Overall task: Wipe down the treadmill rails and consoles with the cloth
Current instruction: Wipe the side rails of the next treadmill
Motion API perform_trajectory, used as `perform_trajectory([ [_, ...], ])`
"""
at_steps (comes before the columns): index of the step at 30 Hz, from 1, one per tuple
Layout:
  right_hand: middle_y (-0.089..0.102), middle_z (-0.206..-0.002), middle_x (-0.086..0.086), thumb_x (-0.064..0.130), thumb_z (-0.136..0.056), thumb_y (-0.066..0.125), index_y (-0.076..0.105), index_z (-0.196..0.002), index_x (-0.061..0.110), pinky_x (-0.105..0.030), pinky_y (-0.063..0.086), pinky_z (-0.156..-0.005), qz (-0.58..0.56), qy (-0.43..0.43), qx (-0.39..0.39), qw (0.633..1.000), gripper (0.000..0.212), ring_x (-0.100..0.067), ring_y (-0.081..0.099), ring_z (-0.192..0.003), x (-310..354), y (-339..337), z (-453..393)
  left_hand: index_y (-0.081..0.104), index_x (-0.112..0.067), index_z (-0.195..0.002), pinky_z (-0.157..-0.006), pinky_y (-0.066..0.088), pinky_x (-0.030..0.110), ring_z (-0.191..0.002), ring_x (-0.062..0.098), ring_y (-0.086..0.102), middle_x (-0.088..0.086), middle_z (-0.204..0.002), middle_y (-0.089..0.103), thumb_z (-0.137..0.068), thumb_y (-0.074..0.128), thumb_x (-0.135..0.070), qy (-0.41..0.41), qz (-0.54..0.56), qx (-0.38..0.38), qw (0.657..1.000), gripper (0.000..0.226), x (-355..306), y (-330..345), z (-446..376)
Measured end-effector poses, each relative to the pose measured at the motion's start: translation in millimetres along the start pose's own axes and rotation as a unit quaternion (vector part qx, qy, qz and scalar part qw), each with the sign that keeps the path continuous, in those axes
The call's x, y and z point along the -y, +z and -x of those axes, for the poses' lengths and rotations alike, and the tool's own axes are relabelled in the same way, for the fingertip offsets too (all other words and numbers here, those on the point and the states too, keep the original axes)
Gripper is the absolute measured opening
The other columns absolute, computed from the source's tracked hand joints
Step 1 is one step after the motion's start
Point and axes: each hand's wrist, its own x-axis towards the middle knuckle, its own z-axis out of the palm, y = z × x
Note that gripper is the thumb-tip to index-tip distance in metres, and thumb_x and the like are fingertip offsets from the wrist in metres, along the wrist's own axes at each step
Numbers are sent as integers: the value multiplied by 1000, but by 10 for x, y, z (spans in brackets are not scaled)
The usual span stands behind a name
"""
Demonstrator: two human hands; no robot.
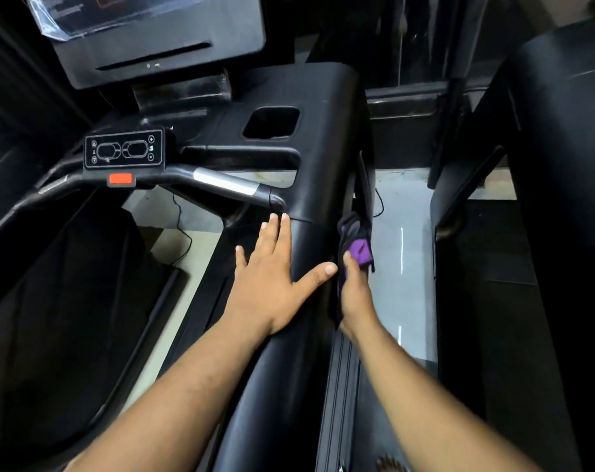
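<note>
A wide black treadmill side rail (pixel 309 185) runs from the bottom middle up to the console. My left hand (pixel 272 277) lies flat on top of the rail with straight spread fingers. My right hand (pixel 355 294) grips a purple cloth (pixel 357 247) against the rail's right side face; part of the cloth is hidden behind the rail edge and my fingers. The console screen (pixel 160 39) stands at the top left. A small control panel (pixel 124 149) with a red stop button (pixel 120 179) sits on the front crossbar.
A square cup recess (pixel 271 122) is set in the console deck ahead of my left hand. A silver-banded handlebar (pixel 226 182) meets the rail at its left. Another black treadmill (pixel 561 165) stands to the right across a pale floor strip (pixel 401 260). A cable lies on the floor.
</note>
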Motion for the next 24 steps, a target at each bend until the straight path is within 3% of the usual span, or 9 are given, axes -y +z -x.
perform_trajectory([
  [3, 64, -138, 6, 56, -88, 57, 62, -132, 26, -40, 37, -120, 92, -148, -5, 985, 53, -9, 55, -134, 84, 25, 167, -10, -27, -164, -128, -2, 56, -158, 8, -13, -7, -172, -13, -67, 12, -102, 4, -4, -2, 1000, 125, -11, 5, 13],
  [6, 43, -158, -4, 59, -92, 49, 47, -151, 25, -45, 25, -126, 246, -260, 21, 934, 69, -17, 36, -149, 521, 223, -264, -10, -27, -164, -128, -2, 56, -158, 9, -12, -7, -173, -13, -69, 16, -98, 3, -4, 0, 1000, 122, -36, -19, 30],
  [8, 27, -168, -5, 63, -93, 44, 38, -157, 24, -52, 18, -126, 363, -278, 0, 889, 76, -21, 19, -157, 893, 394, -603, -10, -26, -164, -128, -1, 57, -158, 9, -12, -6, -173, -13, -69, 15, -98, 2, -8, -1, 1000, 122, -42, -26, 28],
  [10, 14, -172, -2, 58, -100, 47, 31, -161, 22, -54, 13, -126, 435, -239, -19, 868, 73, -18, 3, -159, 1166, 537, -727, -11, -25, -164, -128, -1, 58, -158, 10, -12, -5, -173, -14, -70, 15, -99, 0, -9, -3, 1000, 123, -42, -24, 27],
  [13, 10, -173, 0, 50, -103, 50, 28, -162, 21, -57, 13, -125, 475, -241, -1, 847, 70, -18, 1, -159, 1174, 575, -520, -13, -23, -164, -127, 1, 59, -158, 10, -13, -5, -172, -16, -67, 10, -101, 2, -15, -11, 1000, 127, -36, -17, 29],
  [16, 13, -172, 12, 61, -91, 43, 35, -160, 29, -58, 13, -126, 483, -315, 53, 815, 76, -14, 3, -158, 783, 411, -168, -13, -22, -164, -127, 1, 59, -158, 11, -13, -3, -173, -14, -64, 6, -104, 2, -11, -16, 1000, 130, -12, 3, 6],
  [19, 20, -171, 7, 64, -87, 45, 38, -158, 29, -58, 14, -126, 440, -324, 79, 834, 79, -17, 10, -159, 753, 287, -288, -14, -24, -163, -127, 1, 60, -158, 11, -14, -3, -173, -14, -65, 8, -104, 4, -11, -19, 1000, 129, -10, 21, 2],
  [22, 31, -167, -5, 71, -78, 49, 35, -159, 19, -49, 23, -126, 350, -238, 5, 906, 98, -22, 27, -154, 1018, 419, -650, -15, -24, -163, -127, 1, 60, -158, 11, -14, -4, -173, -16, -68, 14, -101, 2, -12, -18, 1000, 126, -31, -13, 25],
  [24, 32, -166, -8, 70, -78, 49, 36, -159, 17, -44, 23, -126, 327, -196, -30, 924, 98, -24, 29, -153, 1085, 493, -694, -15, -24, -163, -127, 0, 59, -158, 11, -14, -4, -172, -17, -71, 18, -99, -2, -14, -17, 1000, 124, -40, -17, 31],
])
